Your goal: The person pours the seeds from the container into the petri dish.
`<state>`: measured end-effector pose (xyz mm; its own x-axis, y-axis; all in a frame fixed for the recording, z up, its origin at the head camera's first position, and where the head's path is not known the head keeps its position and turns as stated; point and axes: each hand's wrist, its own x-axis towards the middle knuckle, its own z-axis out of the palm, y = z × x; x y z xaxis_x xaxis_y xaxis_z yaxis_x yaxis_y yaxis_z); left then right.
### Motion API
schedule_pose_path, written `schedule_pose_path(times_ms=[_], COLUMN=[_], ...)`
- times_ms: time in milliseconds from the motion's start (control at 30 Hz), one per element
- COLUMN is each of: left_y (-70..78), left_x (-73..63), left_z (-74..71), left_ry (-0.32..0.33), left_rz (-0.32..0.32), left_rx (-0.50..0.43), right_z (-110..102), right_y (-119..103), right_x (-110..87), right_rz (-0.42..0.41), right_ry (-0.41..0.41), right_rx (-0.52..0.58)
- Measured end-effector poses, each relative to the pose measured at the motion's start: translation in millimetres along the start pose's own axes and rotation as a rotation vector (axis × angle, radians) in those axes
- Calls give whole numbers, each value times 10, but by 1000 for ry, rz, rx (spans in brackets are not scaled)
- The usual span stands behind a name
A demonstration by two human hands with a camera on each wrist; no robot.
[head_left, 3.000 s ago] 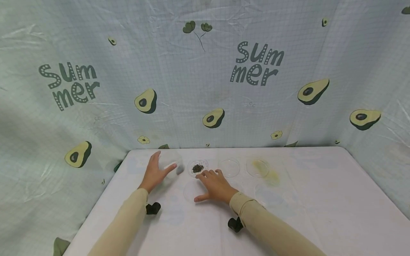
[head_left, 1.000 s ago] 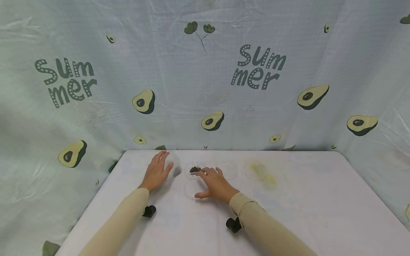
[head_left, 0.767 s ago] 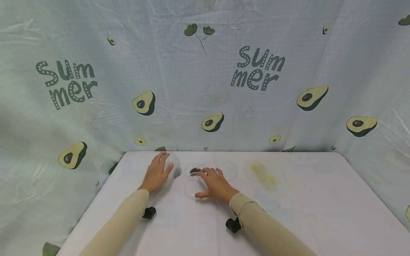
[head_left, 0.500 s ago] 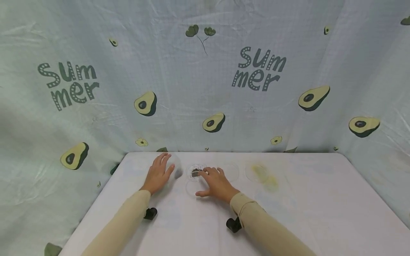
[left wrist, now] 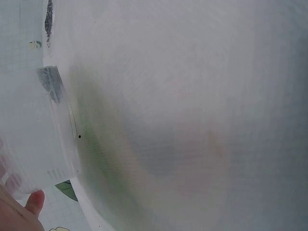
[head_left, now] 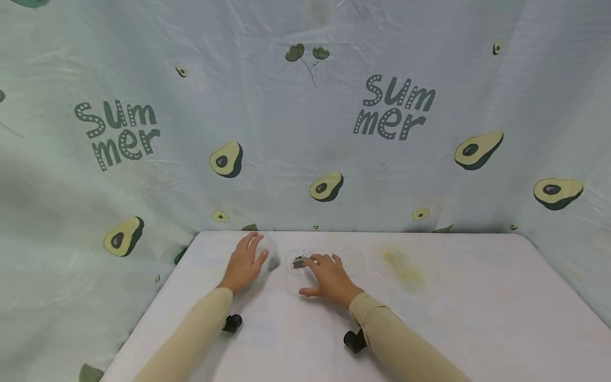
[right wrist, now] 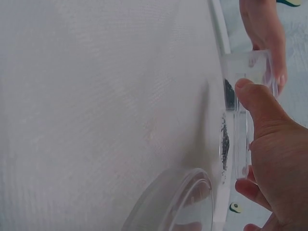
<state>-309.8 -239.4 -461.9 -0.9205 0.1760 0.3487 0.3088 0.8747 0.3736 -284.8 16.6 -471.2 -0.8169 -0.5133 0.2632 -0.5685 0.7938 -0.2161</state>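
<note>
My left hand grips a clear plastic container, its fingers behind the near wall. A clump of dark flakes lies in one corner of that container. Right of it on the table stands a clear petri dish with a small heap of dark dried leaves. My right hand holds a clear round petri dish lid by its rim, between thumb and fingers. The lid is tilted close beside the heap; whether it touches the dish I cannot tell.
Another clear dish stands right of the heap, and a further faint dish outline lies beyond it. The white-covered table has a faint yellow patch. A patterned curtain hangs behind the table edge.
Since three seconds ago, the left hand has turned, and its container looks narrower. The lid's rim now crosses the heap. The head view has shifted slightly; the right hand has barely moved.
</note>
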Motion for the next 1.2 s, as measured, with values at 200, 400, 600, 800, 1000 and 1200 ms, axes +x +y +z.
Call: schedule_pose_path(times_ms=[200, 400, 600, 800, 1000, 1200], left_y=[26, 45, 38, 12, 16, 5], left_x=[-17, -28, -25, -5, 2, 2], left_z=[31, 27, 17, 12, 0, 16], left_ry=[18, 6, 1, 10, 10, 4], left_rz=[-6, -10, -7, 5, 8, 0], left_rx=[11, 21, 20, 24, 22, 30], right_z=[-7, -26, -50, -69, -57, -53], right_y=[36, 47, 42, 47, 65, 67], right_x=[-14, -1, 26, 77, 114, 128], right_rz=[1, 2, 14, 35, 42, 47], right_ry=[11, 12, -21, -46, -62, -70], right_rx=[8, 1, 9, 24, 32, 37])
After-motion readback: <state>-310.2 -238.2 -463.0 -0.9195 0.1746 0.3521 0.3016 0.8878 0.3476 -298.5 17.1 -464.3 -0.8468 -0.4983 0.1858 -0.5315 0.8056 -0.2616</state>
